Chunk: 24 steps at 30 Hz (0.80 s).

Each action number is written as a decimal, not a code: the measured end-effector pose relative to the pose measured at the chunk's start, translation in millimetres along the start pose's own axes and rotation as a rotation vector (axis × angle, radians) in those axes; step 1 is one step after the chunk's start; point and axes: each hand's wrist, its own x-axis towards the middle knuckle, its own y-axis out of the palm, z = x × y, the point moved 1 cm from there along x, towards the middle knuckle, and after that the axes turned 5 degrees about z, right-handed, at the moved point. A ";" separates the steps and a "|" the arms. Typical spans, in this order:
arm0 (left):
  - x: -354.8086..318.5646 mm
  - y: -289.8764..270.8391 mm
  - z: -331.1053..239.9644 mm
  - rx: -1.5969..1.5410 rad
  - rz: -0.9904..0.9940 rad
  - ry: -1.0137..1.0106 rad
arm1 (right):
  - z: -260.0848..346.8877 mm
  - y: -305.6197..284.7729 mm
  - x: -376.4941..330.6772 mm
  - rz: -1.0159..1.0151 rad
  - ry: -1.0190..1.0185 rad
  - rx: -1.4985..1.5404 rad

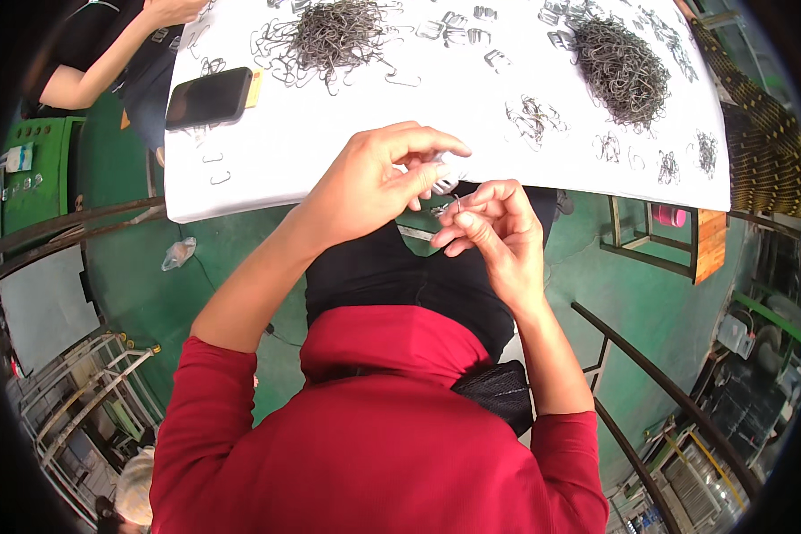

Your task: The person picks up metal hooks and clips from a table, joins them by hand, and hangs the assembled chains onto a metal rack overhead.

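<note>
Hands meeting just off the near edge of the white table (329, 191), over our lap. We are pinching a small bent wire clip (445, 206) between the two hands: our left hand (374, 182) is closing thumb and forefinger around a pale metal piece at its fingertips, and our right hand (498, 231) is gripping the thin wire end with thumb and first two fingers, the other fingers curling in. Both grips are closed on that same small part; whether it is one piece or two being hooked together we are not able to tell, since the fingers are covering most of it.

Step in hand, as we are judging it: fitting or linking a wire hook held at the table's rim. The next move is probably calling for a fine twist or push between the fingertips, with both pinches holding steady so the wire does not spring away.

Stock is lying well apart on the table: a far-left heap of wire hooks (334, 36), a far-right heap of wire hooks (623, 67), scattered loose pieces (534, 116) between. A black phone (209, 96) is resting near the left edge. Another person's arm (107, 62) is working at the far left corner.
</note>
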 end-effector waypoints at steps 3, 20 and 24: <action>-3.9 1.7 -7.6 0.055 0.028 0.005 | -0.3 2.5 2.2 0.007 0.005 0.032; -28.7 8.5 16.0 0.116 -0.032 0.049 | 16.2 -16.3 95.3 -0.023 -0.057 -0.669; -30.0 15.8 21.8 0.205 -0.101 0.095 | 4.2 -20.9 196.3 0.070 -0.394 -1.203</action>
